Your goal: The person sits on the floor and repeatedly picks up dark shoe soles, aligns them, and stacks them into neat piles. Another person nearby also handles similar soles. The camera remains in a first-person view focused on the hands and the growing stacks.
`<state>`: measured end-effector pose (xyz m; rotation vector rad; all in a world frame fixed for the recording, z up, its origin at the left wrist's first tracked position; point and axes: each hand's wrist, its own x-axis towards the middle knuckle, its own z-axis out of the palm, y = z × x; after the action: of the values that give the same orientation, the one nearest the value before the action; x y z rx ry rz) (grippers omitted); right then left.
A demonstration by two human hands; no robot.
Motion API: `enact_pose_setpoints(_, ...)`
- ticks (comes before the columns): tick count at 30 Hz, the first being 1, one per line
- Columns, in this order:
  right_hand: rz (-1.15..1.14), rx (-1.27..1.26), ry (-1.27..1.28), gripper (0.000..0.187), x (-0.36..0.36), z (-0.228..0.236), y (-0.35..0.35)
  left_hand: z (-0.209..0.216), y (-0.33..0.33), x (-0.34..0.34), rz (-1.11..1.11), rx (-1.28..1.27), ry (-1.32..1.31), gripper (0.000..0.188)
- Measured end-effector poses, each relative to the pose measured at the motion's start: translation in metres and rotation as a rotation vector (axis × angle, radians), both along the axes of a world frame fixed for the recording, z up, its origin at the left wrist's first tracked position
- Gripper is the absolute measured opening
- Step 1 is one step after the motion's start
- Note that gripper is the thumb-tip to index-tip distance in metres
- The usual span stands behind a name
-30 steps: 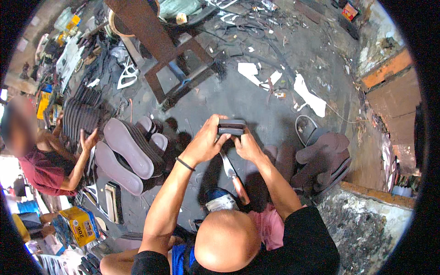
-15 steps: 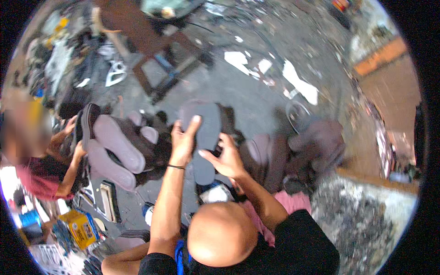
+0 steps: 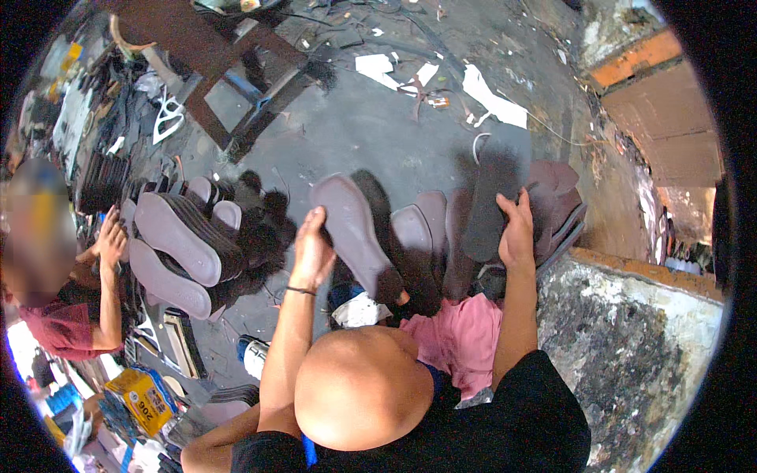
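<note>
A brownish-grey shoe sole tilts in front of me, and my left hand grips its left edge with the thumb up along it. Over to the right, my right hand holds a dark flat sole by its right side; this piece is slightly blurred. Between the two hands stand more brownish soles, leaning together. Beyond my right hand lies a pile of similar dark brown soles, partly covered by that hand.
At left, stacked soles stand beside a co-worker's hand. A brown wooden frame lies at the far left, white scraps on the far floor. Pink cloth is close to me; a low stained wall borders the right.
My hands, close together at the middle before, have parted. The right one has moved right with the dark flat sole, while the left keeps the brownish-grey sole near the middle.
</note>
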<state>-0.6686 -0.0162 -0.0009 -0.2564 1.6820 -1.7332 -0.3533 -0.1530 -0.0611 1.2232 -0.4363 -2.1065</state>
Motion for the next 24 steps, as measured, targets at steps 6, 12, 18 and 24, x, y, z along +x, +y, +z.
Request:
enact_pose_setpoints(6,0.238,-0.236,-0.362,0.05,0.001,0.009,0.0,0.012,-0.005,-0.052,-0.02,-0.038,0.085,0.045)
enact_pose_setpoints(12,0.223,0.129,0.695,0.071,0.01,-0.038,-0.035,0.009,-0.066,-0.075,-0.049,-0.655,-0.678,0.084)
enact_pose_setpoints(18,0.522,0.253,1.18,0.084,0.113,0.009,-0.055,0.056,-0.029,-0.082,-0.237,-0.389,0.037,0.058)
enact_pose_setpoints(24,0.576,0.067,0.835,0.097,0.12,0.011,-0.043,0.066,-0.043,-0.052,-0.275,-0.347,0.186,0.058)
